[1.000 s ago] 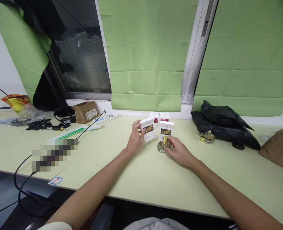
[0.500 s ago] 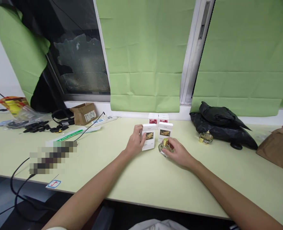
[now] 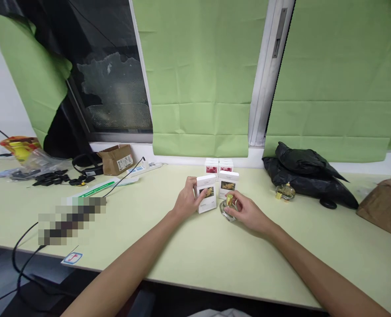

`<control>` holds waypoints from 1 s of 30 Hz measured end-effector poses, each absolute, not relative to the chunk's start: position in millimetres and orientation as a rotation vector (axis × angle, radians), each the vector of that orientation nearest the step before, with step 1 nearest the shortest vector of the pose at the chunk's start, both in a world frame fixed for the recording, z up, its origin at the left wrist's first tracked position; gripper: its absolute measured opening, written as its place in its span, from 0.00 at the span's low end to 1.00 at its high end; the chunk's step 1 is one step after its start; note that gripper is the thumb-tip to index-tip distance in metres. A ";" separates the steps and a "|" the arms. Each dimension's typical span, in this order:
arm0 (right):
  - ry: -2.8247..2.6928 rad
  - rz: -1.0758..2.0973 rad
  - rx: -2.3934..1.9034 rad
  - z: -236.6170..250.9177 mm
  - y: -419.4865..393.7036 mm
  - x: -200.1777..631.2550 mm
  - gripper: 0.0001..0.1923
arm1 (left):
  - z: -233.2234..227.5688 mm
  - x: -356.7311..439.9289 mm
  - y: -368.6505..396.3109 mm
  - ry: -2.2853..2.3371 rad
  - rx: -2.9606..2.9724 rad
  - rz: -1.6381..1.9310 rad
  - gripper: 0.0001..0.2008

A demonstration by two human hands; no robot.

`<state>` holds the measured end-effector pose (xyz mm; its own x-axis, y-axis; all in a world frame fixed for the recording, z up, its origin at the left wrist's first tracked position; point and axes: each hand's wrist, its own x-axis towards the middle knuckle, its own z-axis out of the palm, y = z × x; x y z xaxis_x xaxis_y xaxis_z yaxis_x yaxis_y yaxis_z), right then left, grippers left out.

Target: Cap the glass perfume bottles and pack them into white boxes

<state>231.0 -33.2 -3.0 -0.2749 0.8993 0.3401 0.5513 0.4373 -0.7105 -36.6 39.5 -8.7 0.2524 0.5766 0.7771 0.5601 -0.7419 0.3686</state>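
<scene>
Your left hand (image 3: 186, 203) grips an upright white cardboard box (image 3: 206, 199). Your right hand (image 3: 248, 213) clasps a round glass bottle (image 3: 227, 208) with a gold cap. Three matching boxes (image 3: 227, 184) stand close behind at 12 o'clock.

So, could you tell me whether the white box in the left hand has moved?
Yes: the white box came down onto the table, beside the second upright box.

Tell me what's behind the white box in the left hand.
Behind the white box in the left hand stand two boxes with red pictures by the wall; their lower parts are covered. A second yellow-picture box stands beside it.
</scene>
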 end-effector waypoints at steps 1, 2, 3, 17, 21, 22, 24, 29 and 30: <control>-1.948 0.619 -1.226 -2.6 -33.5 231.3 0.24 | -9.1 -36.9 39.7 1.115 2.480 1.554 0.13; -1.940 0.630 -1.226 -2.3 -33.7 231.5 0.25 | -9.5 -37.2 40.0 1.113 2.486 1.563 0.12; -1.938 0.639 -1.223 -2.1 -33.8 231.7 0.25 | -9.8 -37.5 40.6 1.118 2.491 1.571 0.12; -1.938 0.647 -1.074 -0.9 -29.8 234.5 0.15 | -11.6 -47.4 54.9 0.981 2.857 1.597 0.16; -1.973 0.716 -1.062 5.3 -30.3 238.3 0.11 | -10.9 -52.0 58.1 0.869 3.011 1.528 0.15; -1.982 0.716 -1.070 6.7 -29.9 240.2 0.12 | -11.5 -53.0 58.9 0.852 3.041 1.502 0.14; -1.984 0.681 -1.090 8.8 -27.9 245.0 0.14 | -13.2 -54.5 60.2 0.842 3.085 1.455 0.12; -1.780 0.459 -1.126 14.4 -22.0 253.6 0.16 | -16.4 -55.7 59.4 0.938 3.098 1.335 0.07; -1.702 0.436 -1.101 16.2 -21.9 253.1 0.17 | -16.6 -55.6 58.4 0.960 3.086 1.311 0.07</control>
<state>253.1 -21.9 16.2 -0.0636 0.8300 0.5540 0.4614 0.5167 -0.7212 -55.6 58.4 -16.6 0.5789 0.3452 0.7387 0.6000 -0.7938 -0.0993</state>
